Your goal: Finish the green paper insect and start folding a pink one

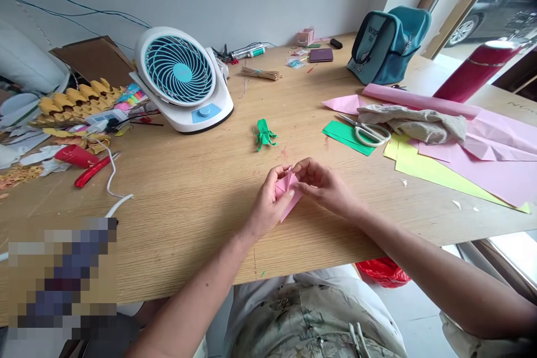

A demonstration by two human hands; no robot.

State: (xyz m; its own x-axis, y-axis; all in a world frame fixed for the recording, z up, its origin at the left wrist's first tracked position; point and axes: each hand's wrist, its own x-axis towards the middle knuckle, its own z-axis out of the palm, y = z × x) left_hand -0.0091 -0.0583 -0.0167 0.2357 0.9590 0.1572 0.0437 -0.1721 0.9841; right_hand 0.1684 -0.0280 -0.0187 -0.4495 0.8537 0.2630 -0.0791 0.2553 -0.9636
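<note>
A small folded piece of pink paper (287, 183) with creases is between my two hands, just above the wooden table. My left hand (272, 197) grips it from the left side, thumb across its face. At its upper right edge, the fingers of my right hand (321, 182) pinch the paper. Beyond my hands lies a green folded paper figure (264, 134) with thin legs. To the right, scissors (371, 133) with pale handles rest on green paper sheets (346, 137).
A white fan (180, 72) stands at the back left, beside yellow paper pieces (75, 103). On the right are a grey glove-like cloth (415, 122), yellow paper (436, 170), pink paper (486, 170), a red bottle (476, 72) and a teal bag (388, 45). A red bag (384, 273) sits below the table edge.
</note>
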